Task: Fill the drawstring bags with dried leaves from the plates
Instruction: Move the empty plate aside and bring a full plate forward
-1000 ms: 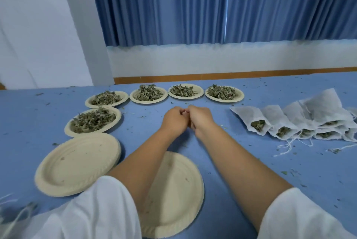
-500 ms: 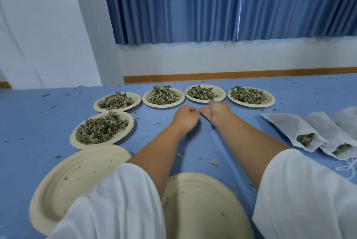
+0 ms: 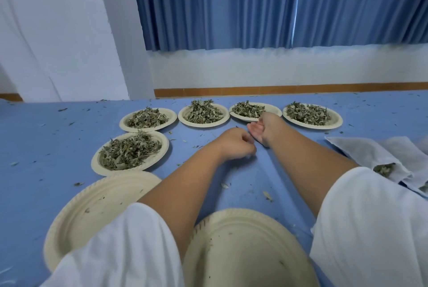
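One wide-angle view from the person's head faces forward and down along the forearms (image 3: 185,189). The left hand (image 3: 234,145) and right hand (image 3: 264,129) sit mid-frame, fairly near the lens. Nearer than the hands, the white sleeves (image 3: 370,228) fill the bottom corners. Beyond the hands lie the plates with dried leaves (image 3: 203,114), then the wall (image 3: 278,71) and blue curtain (image 3: 254,4). Right of the hands, the frame edge crops the drawstring bags (image 3: 382,157)

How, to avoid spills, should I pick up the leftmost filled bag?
Pinch the bag at its open mouth, from the near side: it lies flat, mouth at its near end with leaves showing, so raising that end first likely keeps them in.
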A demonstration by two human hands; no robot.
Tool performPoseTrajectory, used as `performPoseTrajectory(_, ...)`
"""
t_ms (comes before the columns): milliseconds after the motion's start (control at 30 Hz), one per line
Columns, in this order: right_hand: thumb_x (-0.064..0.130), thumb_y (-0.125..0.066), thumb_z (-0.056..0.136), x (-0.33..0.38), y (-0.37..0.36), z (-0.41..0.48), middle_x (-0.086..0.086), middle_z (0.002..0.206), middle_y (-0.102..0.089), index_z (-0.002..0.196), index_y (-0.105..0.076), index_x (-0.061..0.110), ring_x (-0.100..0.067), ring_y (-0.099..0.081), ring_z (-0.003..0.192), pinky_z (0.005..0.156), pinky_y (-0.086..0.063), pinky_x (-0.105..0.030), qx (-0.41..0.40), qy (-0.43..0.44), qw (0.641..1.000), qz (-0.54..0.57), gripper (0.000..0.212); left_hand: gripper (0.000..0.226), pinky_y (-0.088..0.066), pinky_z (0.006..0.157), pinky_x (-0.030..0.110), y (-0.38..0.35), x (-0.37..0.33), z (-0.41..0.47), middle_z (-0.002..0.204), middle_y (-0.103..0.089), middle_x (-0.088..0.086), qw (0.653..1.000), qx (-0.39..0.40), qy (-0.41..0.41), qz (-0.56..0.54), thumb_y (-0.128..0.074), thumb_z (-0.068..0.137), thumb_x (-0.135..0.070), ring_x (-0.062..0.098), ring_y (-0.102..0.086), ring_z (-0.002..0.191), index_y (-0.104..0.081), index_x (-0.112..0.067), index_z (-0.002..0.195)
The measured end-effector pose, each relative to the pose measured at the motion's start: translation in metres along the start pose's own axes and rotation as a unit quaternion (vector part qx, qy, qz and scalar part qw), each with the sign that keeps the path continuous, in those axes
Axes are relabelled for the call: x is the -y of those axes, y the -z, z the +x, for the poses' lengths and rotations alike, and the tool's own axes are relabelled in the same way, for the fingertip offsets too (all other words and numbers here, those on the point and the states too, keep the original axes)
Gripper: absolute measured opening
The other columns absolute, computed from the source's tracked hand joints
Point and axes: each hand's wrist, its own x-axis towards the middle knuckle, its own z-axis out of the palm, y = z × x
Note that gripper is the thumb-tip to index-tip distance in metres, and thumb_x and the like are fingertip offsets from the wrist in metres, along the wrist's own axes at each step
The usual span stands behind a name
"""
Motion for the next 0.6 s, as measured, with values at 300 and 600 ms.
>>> performPoseTrajectory(300, 0.016, -0.046, 0.102, -0.011, 0.012, -0.057, -0.017, 0.098, -0.065, 0.128, -0.049, -0.002, -0.027, -0.066, 0.076, 0.034, -0.05, -0.03, -0.013, -0.008, 0.997, -0.073, 0.032, 0.032, -0.052, 0.076, 0.022, 0.017, -0.015, -0.061, 0.096, -0.071, 0.004, 0.976, 0.197, 0.004, 0.089, -0.073, 0.087, -0.029, 0.01, -0.06, 0.081, -0.072, -0.006, 0.109)
performPoseTrajectory(600, 0.008, -0.046, 0.099, -0.036, 0.053, -0.122, -0.023, 0.08, -0.063, 0.132, -0.047, 0.001, -0.026, -0.066, 0.051, 0.033, -0.048, -0.027, 0.012, -0.001, 0.995, -0.096, 0.034, 0.031, -0.052, 0.083, 0.015, 0.011, -0.008, -0.121, 0.095, -0.072, -0.016, 0.966, 0.228, -0.01, 0.121, -0.084, 0.075, -0.036, -0.003, -0.067, 0.088, -0.072, -0.028, 0.102)
